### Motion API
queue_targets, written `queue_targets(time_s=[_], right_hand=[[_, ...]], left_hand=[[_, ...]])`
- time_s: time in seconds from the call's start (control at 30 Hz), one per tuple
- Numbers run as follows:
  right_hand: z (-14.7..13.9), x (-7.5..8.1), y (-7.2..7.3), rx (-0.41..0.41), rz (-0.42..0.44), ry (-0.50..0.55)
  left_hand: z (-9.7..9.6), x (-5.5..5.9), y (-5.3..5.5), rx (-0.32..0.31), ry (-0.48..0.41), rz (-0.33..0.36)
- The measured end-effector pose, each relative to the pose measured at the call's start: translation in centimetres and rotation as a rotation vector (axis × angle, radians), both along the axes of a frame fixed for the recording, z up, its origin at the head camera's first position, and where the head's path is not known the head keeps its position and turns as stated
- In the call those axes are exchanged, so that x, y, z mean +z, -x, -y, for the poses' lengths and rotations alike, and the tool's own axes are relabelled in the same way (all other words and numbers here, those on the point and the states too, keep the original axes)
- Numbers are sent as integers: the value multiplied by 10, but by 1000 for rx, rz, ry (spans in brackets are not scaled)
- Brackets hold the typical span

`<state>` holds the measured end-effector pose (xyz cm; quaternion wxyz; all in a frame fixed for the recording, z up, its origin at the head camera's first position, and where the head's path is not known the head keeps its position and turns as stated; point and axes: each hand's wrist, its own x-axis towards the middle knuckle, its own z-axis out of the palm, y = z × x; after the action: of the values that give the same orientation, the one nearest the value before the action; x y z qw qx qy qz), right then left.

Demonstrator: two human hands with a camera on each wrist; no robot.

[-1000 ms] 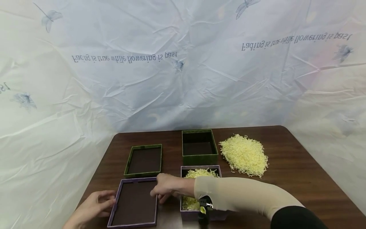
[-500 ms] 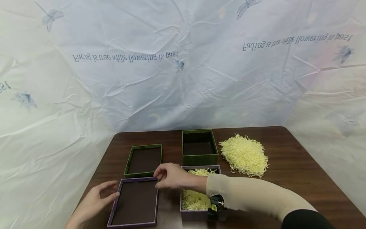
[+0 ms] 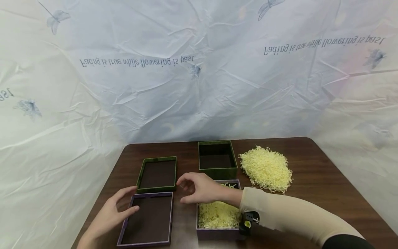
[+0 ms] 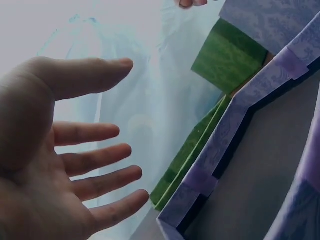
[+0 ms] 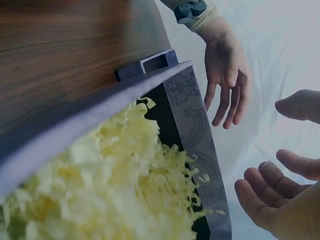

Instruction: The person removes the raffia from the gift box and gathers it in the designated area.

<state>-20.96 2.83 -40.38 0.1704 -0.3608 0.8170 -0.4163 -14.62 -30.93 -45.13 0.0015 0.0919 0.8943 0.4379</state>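
Both hands, left hand (image 3: 115, 211) and right hand (image 3: 199, 188), hover empty, fingers apart; purple lid (image 3: 148, 219) at 9 o'clock of filled purple box (image 3: 217, 221). Next: grip lid.

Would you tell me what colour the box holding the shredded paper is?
Purple, with a faint ornamental pattern; the box shows best in the right wrist view.

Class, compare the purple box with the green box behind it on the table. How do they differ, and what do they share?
Colour: the purple box has lilac walls, the green box dark green ones.
Contents: the purple box holds yellow shredded paper; the green box shows only its bare dark floor.
Place: the purple box sits near the table's front edge, under the right hand; the green box stands farther back, untouched.
Both are open, square and upright.
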Motion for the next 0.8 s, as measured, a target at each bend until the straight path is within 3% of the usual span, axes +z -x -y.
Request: queue_targets(time_s=[0.13,0.33,0.6,0.8], right_hand=[[-13,2,-1,11,-74,-6],[-28,2,-1,-12,-119,6],[-50,-2,0,-44,-114,11],[-61,-7,-1,-33,-172,-4]], left_hand=[[-6,-3,2,-52,4,-82],[-13,-9,7,-134,-11,-208],[-31,-12,14,-205,-55,-221],[-49,-11,21,-276,-99,-235]])
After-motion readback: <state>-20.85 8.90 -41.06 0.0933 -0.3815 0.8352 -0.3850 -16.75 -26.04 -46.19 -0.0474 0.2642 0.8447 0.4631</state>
